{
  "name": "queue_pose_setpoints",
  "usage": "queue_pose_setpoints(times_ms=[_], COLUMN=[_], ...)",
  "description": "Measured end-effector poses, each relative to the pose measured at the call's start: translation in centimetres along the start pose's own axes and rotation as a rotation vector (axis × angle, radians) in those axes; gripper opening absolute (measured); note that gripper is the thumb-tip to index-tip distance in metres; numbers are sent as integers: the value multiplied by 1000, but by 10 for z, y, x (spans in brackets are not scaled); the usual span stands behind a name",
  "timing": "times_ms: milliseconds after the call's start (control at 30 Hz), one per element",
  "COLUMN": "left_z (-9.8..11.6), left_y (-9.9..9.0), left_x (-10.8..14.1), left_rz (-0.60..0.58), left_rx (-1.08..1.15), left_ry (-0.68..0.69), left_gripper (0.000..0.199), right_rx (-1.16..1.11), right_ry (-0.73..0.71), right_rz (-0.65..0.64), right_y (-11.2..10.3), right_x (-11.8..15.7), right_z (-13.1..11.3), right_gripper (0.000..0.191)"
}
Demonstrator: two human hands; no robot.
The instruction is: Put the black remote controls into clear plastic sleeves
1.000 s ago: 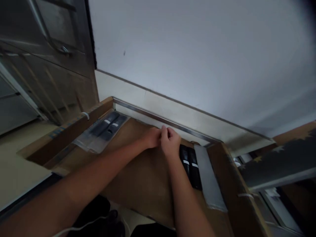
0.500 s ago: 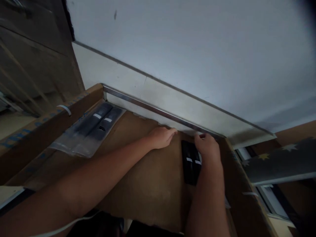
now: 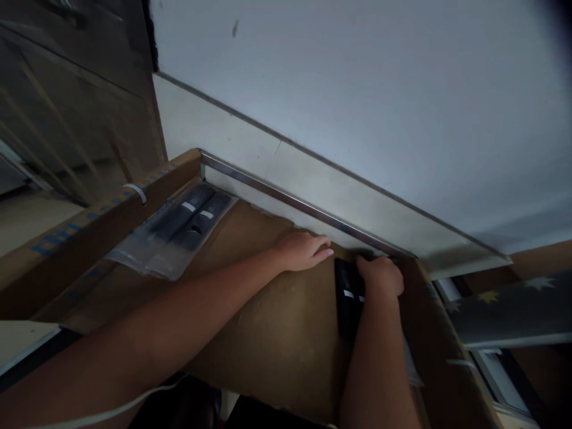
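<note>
Two black, flat strip-like pieces (image 3: 344, 304) with white bands lie side by side at the right of a cardboard surface (image 3: 272, 333). My right hand (image 3: 382, 275) is at their far end, fingers curled; its fingertips and whatever they hold are partly hidden. Part of the pieces is covered by my right forearm. A bit of clear plastic (image 3: 410, 360) shows beside that forearm. My left hand (image 3: 306, 250) hovers over or rests on the cardboard just left of the pieces, thumb and fingers slightly apart with nothing visible between them.
At the left, a clear plastic bag (image 3: 156, 256) holds two similar dark pieces with white bands. Cardboard-covered side rails (image 3: 111, 217) with white ties flank the surface. A metal bar (image 3: 290, 202) runs along the back by the white wall (image 3: 357, 107). A star-patterned cloth (image 3: 513, 307) is at right.
The view has shifted slightly. My left thumb and fingers have parted from a pinch. My right hand has lowered and turned over the far end of the black pieces.
</note>
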State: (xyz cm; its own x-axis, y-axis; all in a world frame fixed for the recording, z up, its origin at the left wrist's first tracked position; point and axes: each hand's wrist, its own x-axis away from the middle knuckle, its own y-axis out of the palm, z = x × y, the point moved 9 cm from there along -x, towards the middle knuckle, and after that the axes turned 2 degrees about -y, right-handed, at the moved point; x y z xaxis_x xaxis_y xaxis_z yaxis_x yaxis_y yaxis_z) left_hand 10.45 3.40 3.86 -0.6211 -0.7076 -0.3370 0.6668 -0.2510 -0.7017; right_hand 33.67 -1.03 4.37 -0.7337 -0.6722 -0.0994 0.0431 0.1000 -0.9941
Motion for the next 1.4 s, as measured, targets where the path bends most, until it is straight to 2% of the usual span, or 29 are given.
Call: queue_pose_setpoints(times_ms=[167,267,333,367,433,533,567,633,733,800,867,933,967,1000,1033,1133,1167,1200,1300,1400], left_z=[1,1,1,2,7,20,23,23,6,-4,-11,-19,-22,-24,-25,-26,-28,-31,-40,-39], left_y=[0,0,-1,-1,-1,-1,-2,-5,3,13,19,16,12,6,1,-21,-31,-40,-64,-66], left_x=[0,0,0,1,3,7,7,6,2,0,1,4,6,8,9,11,11,12,13,12], left_rz=[4,22,31,31,17,-4,14,78,149,131,109,127,143,147,139,88,93,115,202,170], left_rx=[9,29,59,86,163,369,466,689,1037,1233,1380,1495,1558,1628,1700,1860,1874,1872,1856,1858], left_ry=[17,35,48,57,94,181,201,186,31,-82,-169,-238,-262,-276,-284,-260,-242,-222,-173,-161], left_gripper=[39,36,34,33,35,53,61,79,85,78,72,65,61,58,56,58,58,58,48,37], right_rx=[-36,-82,-210,-344,-734,-1297,-1399,-1535,-1683,-1719,-1687,-1596,-1542,-1488,-1435,-1285,-1238,-1201,-1142,-1181], right_ry=[8,-29,-108,-166,-311,-491,-519,-532,-557,-591,-609,-606,-597,-588,-584,-578,-580,-588,-641,-669], right_rz=[-25,44,111,111,-26,-375,-452,-530,-575,-540,-392,-222,-203,-256,-384,-923,-1044,-1112,-1130,-1050], right_y=[-8,-26,-41,-45,-43,-36,-34,-34,-36,-40,-45,-48,-45,-39,-29,3,9,12,13,12], right_x=[4,4,8,11,25,58,69,81,86,83,75,69,68,70,75,107,118,126,135,132], right_z=[0,-1,-9,-16,-39,-86,-98,-114,-123,-121,-113,-104,-103,-107,-114,-134,-136,-137,-140,-145], right_gripper=[50,40,32,29,21,15,15,16,22,31,35,35,36,38,41,45,43,42,39,38])
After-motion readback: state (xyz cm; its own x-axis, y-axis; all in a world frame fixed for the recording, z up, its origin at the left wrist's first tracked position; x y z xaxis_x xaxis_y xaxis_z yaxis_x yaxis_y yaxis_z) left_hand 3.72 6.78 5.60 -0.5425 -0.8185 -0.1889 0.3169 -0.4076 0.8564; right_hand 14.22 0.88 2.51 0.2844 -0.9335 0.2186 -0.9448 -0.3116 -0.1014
